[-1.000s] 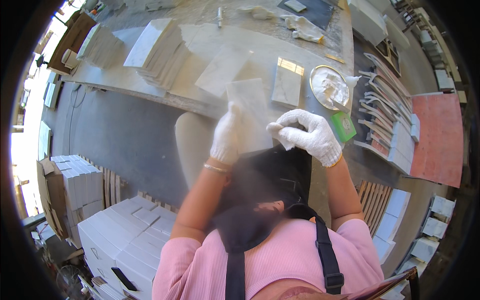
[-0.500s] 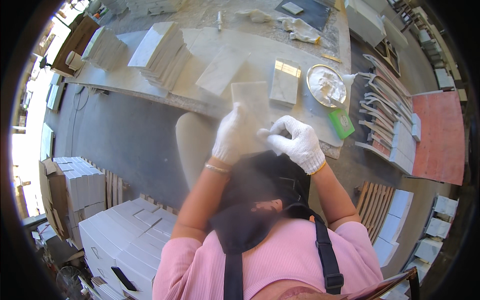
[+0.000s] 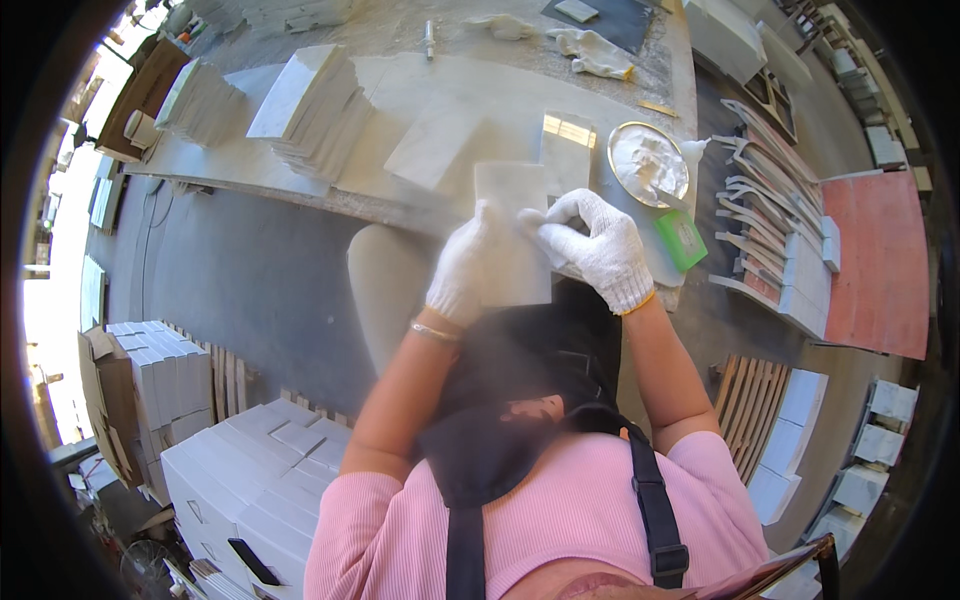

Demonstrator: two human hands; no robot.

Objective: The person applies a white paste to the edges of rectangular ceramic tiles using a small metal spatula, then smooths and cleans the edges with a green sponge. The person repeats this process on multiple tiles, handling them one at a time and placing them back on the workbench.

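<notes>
My left hand, in a white knit glove, grips a pale marble tile along its left side, above my lap. The fingers of my right hand, gloved too, are pinched together at the tile's right edge. What they hold, if anything, is too small and blurred to make out. Just beyond the tile, partly covered by it, stand stacked tiles with a shiny gold-toned top. A round gold-rimmed dish of white paste and a green box lie right of these, near my right hand.
On the table are another flat tile, a tall tile stack, a crumpled glove and a marker-like tube. White boxes are piled at lower left. Curved strips lean at the right.
The tile has moved slightly right and now shows more of its face down to its lower edge. My right hand has risen a little beside it.
</notes>
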